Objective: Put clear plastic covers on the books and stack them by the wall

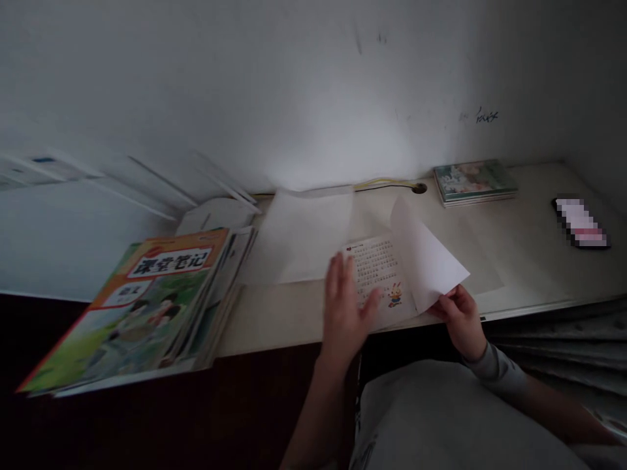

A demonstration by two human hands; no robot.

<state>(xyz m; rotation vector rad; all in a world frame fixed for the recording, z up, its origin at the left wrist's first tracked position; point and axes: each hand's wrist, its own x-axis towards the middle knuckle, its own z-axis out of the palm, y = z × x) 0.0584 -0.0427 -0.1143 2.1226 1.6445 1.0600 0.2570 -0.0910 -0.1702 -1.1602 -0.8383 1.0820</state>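
A booklet (377, 274) lies opened near the front edge of the desk, its left page printed with rows of characters and a small cartoon rabbit. My left hand (345, 303) rests over that page's left margin, fingers stretched out and slightly blurred. At the lower right corner of a lifted white sheet (431, 258), my right hand (460, 316) pinches the paper between thumb and fingers. The sheet stands tilted up from the booklet, with its upper part curved. A large translucent sheet (304, 235) lies flat on the desk behind my left hand.
A stack of books (147, 313) with a colourful top cover juts past the desk's front edge at left. Several thin books (475, 179) lie against the wall, beside a cable hole (419, 188) with a yellow cable. A phone (582, 223) lies at far right.
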